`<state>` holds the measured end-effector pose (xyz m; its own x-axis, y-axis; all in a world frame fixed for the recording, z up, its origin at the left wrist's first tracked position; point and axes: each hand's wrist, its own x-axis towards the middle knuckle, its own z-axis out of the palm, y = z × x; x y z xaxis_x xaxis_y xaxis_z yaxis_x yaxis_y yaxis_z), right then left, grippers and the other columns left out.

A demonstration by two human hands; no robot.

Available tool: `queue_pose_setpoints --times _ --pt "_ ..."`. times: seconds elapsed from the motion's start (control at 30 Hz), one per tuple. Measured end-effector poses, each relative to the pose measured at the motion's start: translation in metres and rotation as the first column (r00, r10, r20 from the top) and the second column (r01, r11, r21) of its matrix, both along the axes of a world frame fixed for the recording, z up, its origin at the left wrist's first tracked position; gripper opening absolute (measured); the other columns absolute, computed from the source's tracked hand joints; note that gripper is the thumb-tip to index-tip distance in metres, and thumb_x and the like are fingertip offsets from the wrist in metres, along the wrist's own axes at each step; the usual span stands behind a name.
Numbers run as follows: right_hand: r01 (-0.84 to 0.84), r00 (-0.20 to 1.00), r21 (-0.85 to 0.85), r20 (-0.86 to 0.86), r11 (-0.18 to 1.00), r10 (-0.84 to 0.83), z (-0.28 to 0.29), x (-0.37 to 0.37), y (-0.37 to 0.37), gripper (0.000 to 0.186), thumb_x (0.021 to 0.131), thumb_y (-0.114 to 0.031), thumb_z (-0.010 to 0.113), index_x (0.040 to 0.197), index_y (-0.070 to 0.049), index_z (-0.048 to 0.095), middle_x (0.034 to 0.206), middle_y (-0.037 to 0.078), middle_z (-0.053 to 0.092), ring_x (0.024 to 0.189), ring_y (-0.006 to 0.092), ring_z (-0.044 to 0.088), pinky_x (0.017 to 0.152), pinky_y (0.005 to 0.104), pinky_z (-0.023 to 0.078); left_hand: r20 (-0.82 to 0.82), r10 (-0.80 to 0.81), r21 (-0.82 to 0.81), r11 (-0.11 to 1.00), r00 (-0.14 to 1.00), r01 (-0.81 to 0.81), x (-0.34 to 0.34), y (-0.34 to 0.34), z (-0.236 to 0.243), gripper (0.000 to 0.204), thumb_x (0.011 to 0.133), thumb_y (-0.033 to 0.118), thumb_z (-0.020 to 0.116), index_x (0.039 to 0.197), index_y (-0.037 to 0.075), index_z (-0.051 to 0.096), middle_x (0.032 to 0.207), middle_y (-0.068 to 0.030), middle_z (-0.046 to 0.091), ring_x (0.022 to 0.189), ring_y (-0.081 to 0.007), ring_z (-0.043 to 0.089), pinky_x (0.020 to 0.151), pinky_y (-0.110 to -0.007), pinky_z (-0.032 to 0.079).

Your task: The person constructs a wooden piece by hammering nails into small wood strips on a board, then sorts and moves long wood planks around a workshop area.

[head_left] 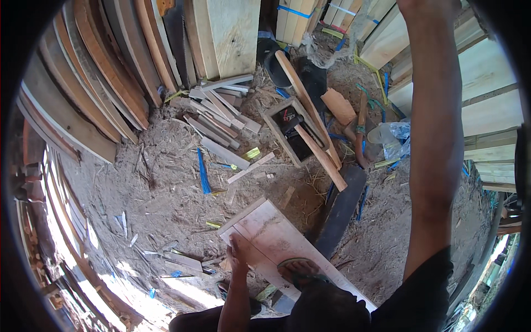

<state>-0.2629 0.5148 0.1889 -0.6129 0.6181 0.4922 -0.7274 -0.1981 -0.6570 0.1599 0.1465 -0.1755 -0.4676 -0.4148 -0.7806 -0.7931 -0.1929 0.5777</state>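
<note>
Okay, near end first: I have a sandalled foot (301,270) planted on the pale board (279,233), which lies tilted across the view on loose, littered ground (166,202). Left hand (238,252) is touching the board's left edge, but I can't tell whether its fingers are grasping or just pressing. Right hand (430,4) is cropped at the top rim, finger state unreadable for me.

Risks, my judgement: uneven dirt could let the board rock if weight shifts, pinching the left fingers. Flat sole on a dusty face could slip. Toes are exposed, so anything dropped would hurt.

Board is flat, straight-edged, with a lengthwise line and brown smudges. Beyond it, a dark plank (344,210), flat and matte. Next, a dark-headed tool (317,152), slim wooden handle, across a shallow rectangular box (285,145); a kick could roll it off. Offcuts (221,119) are thin, squared, a trip hazard. Farthest, broad upright boards (235,39), grainy and pale
</note>
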Motion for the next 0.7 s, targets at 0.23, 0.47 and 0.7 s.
queue_pose_setpoints --times 0.23,0.47,0.7 --pt "-0.491 0.412 0.371 0.896 0.788 -0.164 -0.147 -0.037 0.022 0.086 0.092 -0.05 0.061 0.148 0.003 0.023 0.145 0.023 0.037 0.127 0.0387 0.05 0.106 0.049 0.04 -0.046 0.001 -0.152 0.988 0.999 -0.008 0.005 -0.01 -0.023 0.075 0.093 0.064 0.052 0.121 -0.005 0.056 0.105 -0.0137 0.061 0.092 -0.0221 0.058 0.081 -0.036 0.048" --pt "-0.766 0.258 0.227 0.966 0.601 -0.037 -0.268 0.201 -0.068 0.046 0.089 -0.026 0.071 0.123 0.003 0.059 0.116 0.023 0.065 0.109 0.0313 0.066 0.089 0.0388 0.054 -0.131 0.156 -0.082 0.982 0.979 -0.168 0.003 -0.002 -0.02 0.071 0.094 0.061 0.052 0.11 -0.008 0.059 0.096 -0.0095 0.061 0.079 -0.0198 0.056 0.073 -0.037 0.048" --pt "-0.35 -0.265 0.16 0.928 0.923 -0.261 -0.237 0.45 -0.149 0.036 0.086 -0.019 0.071 0.116 0.0 0.064 0.108 0.018 0.069 0.098 0.0273 0.069 0.083 0.0373 0.055 0.05 -0.118 -0.153 0.98 0.992 0.125 0.005 -0.038 -0.041 0.082 0.094 0.066 0.046 0.114 -0.012 0.058 0.099 -0.0158 0.063 0.089 -0.0298 0.059 0.079 -0.042 0.049"
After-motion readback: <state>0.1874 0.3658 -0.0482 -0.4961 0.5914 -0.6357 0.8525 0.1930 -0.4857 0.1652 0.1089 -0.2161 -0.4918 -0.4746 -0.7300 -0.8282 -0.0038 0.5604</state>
